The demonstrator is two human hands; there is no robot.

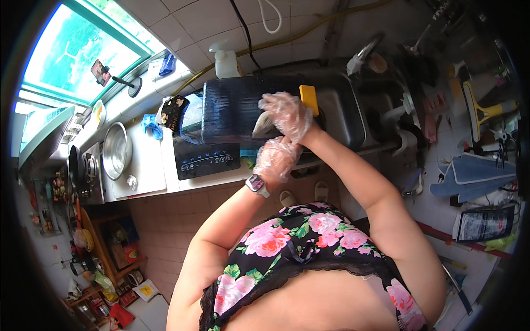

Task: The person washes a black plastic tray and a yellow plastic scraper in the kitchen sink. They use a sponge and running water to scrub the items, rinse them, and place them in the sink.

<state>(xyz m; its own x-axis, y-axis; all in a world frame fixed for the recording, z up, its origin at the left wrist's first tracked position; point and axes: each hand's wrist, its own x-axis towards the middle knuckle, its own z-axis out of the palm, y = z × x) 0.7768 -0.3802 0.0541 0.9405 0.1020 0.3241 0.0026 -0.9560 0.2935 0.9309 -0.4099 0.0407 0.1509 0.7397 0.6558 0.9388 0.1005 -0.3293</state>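
Note:
A large, glossy dark blue box-shaped thing (232,107) with wet-looking streaks lies across the counter beside the sink. On its right end is my right hand (290,117) in a clear plastic glove, closed on a pale cloth (262,124) that pokes out past the fingers. Just below, my left hand (277,156), also gloved and with a watch (255,183) at the wrist, is curled at the box's near edge. Its fingertips are partly hidden by the glove's creases and my right wrist. A yellow block-shaped thing (309,100) stands right of my right hand.
The steel sink (345,113) with a faucet (364,54) is at the right. A black induction cooktop (207,164) sits nearer me. Leftward are a blue cloth (151,127), a steel bowl (117,150) and a phone on a stand (101,72). A white bottle (227,64) stands behind.

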